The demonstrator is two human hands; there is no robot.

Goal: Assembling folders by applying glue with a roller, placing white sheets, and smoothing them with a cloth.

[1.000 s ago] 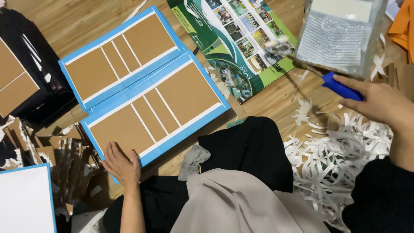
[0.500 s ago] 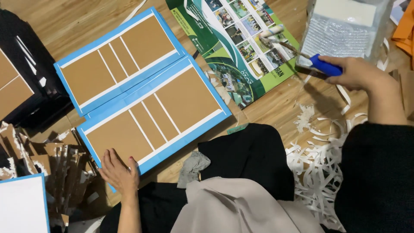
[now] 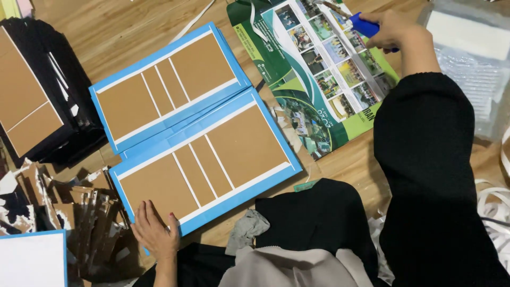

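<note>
Blue-edged cover board lies flat on the wood floor, near edge under the left hand, which is open, palm down, pinning it. Right hand is closed round a blue-handled brush, tip over the printed poster. Looks like glue-loading stage. Next move prob needs the brush brought across to the board w/o dripping, left hand keeping it flat.
</note>
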